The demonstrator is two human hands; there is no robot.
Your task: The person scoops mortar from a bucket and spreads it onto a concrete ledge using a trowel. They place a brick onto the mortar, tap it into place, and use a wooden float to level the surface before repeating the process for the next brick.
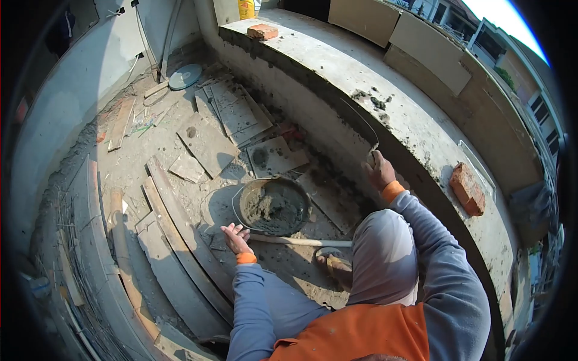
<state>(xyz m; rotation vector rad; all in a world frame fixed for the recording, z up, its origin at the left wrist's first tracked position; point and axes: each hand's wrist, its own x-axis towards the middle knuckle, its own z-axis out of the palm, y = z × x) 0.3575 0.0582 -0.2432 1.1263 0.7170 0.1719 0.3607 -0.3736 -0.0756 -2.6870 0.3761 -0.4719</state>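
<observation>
My right hand (380, 171) is closed around the handle of a trowel (365, 120), held against the dark, damp-looking side of the low wall. Its blade shows almost edge-on, as a thin curved line. My left hand (237, 237) is open and holds nothing, palm turned up and fingers spread, beside the near left rim of a bucket of wet mortar (274, 207). The bucket stands on the floor in front of my knees, with a pale pole (301, 241) lying just on the near side of it.
Bricks (468, 189) and mortar crumbs (378, 103) lie on the ledge (415, 135). Long wooden planks (174, 216) cover the left floor. Broken boards (232, 111) and a round lid (185, 77) lie further back. A yellow bag (247, 8) stands at the far end.
</observation>
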